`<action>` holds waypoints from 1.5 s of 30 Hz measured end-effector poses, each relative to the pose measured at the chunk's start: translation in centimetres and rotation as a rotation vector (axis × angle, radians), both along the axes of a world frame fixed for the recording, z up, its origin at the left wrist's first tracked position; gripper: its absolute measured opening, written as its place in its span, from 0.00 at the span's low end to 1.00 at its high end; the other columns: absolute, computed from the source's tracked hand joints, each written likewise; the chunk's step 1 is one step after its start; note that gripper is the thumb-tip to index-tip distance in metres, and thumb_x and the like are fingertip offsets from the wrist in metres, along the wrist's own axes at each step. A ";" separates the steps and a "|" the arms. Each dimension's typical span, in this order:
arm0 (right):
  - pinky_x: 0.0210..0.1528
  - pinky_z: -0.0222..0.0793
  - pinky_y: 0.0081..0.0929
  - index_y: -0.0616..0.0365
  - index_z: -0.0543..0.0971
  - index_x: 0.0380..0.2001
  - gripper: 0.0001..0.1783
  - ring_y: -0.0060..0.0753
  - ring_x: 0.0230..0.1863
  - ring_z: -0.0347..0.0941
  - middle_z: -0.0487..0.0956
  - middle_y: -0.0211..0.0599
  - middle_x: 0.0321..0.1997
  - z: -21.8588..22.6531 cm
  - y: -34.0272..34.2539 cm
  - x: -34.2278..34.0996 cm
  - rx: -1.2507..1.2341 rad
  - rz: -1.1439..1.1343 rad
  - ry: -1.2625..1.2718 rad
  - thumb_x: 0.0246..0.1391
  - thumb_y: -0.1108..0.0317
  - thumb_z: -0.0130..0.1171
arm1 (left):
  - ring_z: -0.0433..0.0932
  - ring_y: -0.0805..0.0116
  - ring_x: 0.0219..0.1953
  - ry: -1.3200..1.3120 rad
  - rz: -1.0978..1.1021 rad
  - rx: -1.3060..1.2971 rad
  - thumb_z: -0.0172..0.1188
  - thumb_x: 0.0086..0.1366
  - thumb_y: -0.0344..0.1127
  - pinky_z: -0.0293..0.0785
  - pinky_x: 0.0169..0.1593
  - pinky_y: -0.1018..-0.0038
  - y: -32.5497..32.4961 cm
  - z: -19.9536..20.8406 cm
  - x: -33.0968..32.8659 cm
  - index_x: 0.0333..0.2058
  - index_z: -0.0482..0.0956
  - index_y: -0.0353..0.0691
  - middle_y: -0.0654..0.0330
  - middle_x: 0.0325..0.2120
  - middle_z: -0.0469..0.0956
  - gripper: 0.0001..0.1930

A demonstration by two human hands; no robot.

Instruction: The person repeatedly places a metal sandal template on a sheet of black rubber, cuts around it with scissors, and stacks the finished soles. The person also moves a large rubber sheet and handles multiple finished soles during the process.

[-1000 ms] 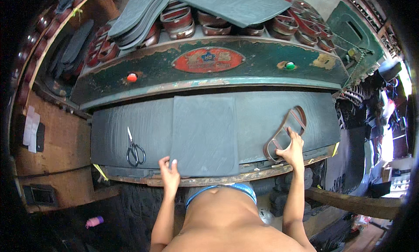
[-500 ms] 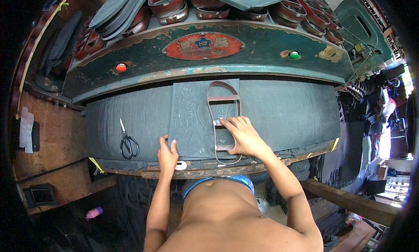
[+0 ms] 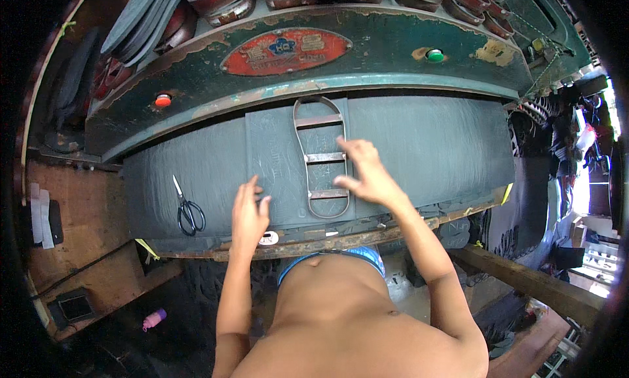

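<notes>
A sole-shaped metal cutting die (image 3: 325,158) with crossbars lies lengthwise on a dark grey embossed sheet (image 3: 275,194), toward the sheet's right side. Just right of the die is my right hand (image 3: 371,175), its thumb and fingers spread, holding nothing; whether the fingertips still brush the rim I cannot tell. My left hand (image 3: 249,214) hovers by the sheet's lower left edge with its fingers apart and nothing in them. Black-handled scissors (image 3: 189,211) lie farther left on the worn grey work surface (image 3: 426,149).
Behind the surface stands a green press beam (image 3: 386,57) with a red button (image 3: 163,100) and a green button (image 3: 434,55). More dies (image 3: 223,4) and stacked grey sheets (image 3: 141,21) sit on top. A small white oval object (image 3: 268,238) rests at the front edge.
My right hand has let go of the die and opened away to its right. My left hand has come off the sheet's edge. The whole view has shifted and tilted a little.
</notes>
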State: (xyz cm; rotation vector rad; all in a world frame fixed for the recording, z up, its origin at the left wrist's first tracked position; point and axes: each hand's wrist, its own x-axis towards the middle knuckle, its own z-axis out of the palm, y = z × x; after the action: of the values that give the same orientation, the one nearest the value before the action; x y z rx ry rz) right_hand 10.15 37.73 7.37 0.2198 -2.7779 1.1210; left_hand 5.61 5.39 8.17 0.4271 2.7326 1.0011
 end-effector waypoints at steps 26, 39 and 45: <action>0.67 0.59 0.44 0.50 0.51 0.77 0.72 0.53 0.62 0.64 0.67 0.47 0.60 -4.9 2.2 1.2 -0.036 0.186 -0.352 0.30 0.59 0.83 | 0.66 0.56 0.54 0.049 -0.617 -0.035 0.80 0.43 0.43 0.59 0.59 0.63 3.8 -3.9 -3.2 0.62 0.75 0.39 0.57 0.50 0.71 0.44; 0.66 0.61 0.45 0.52 0.52 0.77 0.72 0.54 0.62 0.64 0.67 0.48 0.59 -4.8 2.1 1.2 0.011 0.177 -0.360 0.29 0.57 0.83 | 0.66 0.56 0.54 0.014 -0.619 -0.064 0.80 0.44 0.42 0.60 0.59 0.62 3.8 -3.7 -3.3 0.62 0.76 0.39 0.57 0.50 0.70 0.43; 0.65 0.61 0.46 0.51 0.51 0.77 0.72 0.55 0.61 0.64 0.67 0.47 0.59 -4.9 2.2 1.1 -0.013 0.196 -0.324 0.29 0.55 0.83 | 0.66 0.56 0.54 0.019 -0.612 -0.052 0.80 0.42 0.40 0.60 0.60 0.62 3.8 -4.3 -3.3 0.60 0.77 0.39 0.56 0.50 0.70 0.43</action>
State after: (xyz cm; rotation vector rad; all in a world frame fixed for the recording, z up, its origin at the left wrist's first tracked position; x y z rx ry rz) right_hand 11.23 39.96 2.47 0.3431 -3.0850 1.3262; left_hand 2.35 9.19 3.89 1.1692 2.3781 0.7515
